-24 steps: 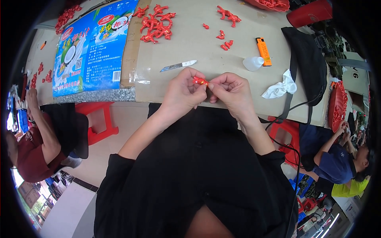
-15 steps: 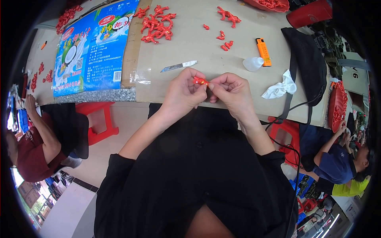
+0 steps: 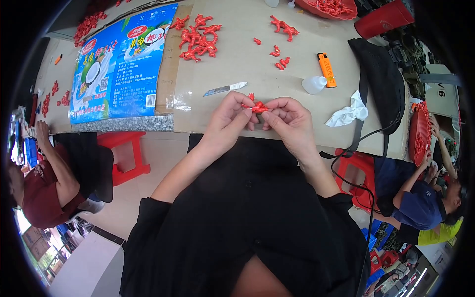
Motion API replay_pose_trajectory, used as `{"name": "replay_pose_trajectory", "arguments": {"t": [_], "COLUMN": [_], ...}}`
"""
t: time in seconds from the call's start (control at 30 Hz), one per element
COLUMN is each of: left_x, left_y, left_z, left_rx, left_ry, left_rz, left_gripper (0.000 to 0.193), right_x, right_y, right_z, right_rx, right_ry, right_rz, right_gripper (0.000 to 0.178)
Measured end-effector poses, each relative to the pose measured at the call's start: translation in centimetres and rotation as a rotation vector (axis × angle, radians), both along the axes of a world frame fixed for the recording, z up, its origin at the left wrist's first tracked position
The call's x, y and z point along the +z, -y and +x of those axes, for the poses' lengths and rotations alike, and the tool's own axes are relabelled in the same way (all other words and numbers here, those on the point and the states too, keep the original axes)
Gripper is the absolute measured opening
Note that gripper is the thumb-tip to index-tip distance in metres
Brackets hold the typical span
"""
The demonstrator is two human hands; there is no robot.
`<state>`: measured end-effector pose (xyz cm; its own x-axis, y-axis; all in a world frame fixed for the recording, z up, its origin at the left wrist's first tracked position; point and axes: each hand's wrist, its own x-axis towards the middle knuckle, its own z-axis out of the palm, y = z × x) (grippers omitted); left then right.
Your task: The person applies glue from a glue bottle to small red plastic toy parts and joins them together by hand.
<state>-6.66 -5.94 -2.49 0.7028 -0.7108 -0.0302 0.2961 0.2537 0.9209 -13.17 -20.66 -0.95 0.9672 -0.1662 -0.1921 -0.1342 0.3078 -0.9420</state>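
Observation:
Between the fingertips of both hands, just above the table's near edge, is a small glossy red figurine (image 3: 259, 106). My left hand (image 3: 228, 121) pinches its left end with thumb and forefinger. The thumb and fingers of my right hand (image 3: 291, 120) close on its right end. A hand-like red limb sticks up from it; much of the rest is covered by fingers. Just beyond my left hand lies a knife blade (image 3: 220, 90) with a white-wrapped end. A translucent white bottle (image 3: 313, 85) and an orange lighter (image 3: 326, 70) lie beyond my right hand.
Red figurines (image 3: 199, 42) are heaped at the far left, with another red piece (image 3: 284, 27) and small red bits (image 3: 283, 63) to the right. Crumpled tissue (image 3: 349, 111), a black bag (image 3: 378, 81) and a cable lie right. Blue printed cardboard (image 3: 116, 69) covers the left. Co-workers sit both sides.
The red figurine has been turned between my fingers, so more of it shows and a limb points up. Both hands stay close together. The whole view has shifted slightly.

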Motion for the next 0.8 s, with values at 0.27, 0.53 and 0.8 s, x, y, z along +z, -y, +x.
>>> {"name": "replay_pose_trajectory", "arguments": {"t": [0.27, 0.53, 0.8], "left_x": [0.2, 3.4, 2.4], "left_y": [0.3, 3.2, 10.9], "left_z": [0.0, 4.8, 12.6], "left_rx": [0.031, 0.185, 0.19], "left_ry": [-0.021, 0.28, 0.772], "left_rz": [-0.028, 0.202, 0.468], "left_gripper": [0.007, 0.021, 0.018], "right_x": [0.1, 0.2, -0.2], "right_y": [0.1, 1.2, 2.7], "right_z": [-0.1, -1.9, -3.3], "right_rx": [-0.009, -0.184, -0.359], "right_ry": [0.017, 0.093, 0.073], "right_rz": [0.013, -0.223, -0.33], "right_gripper": [0.014, 0.011, 0.009]}}
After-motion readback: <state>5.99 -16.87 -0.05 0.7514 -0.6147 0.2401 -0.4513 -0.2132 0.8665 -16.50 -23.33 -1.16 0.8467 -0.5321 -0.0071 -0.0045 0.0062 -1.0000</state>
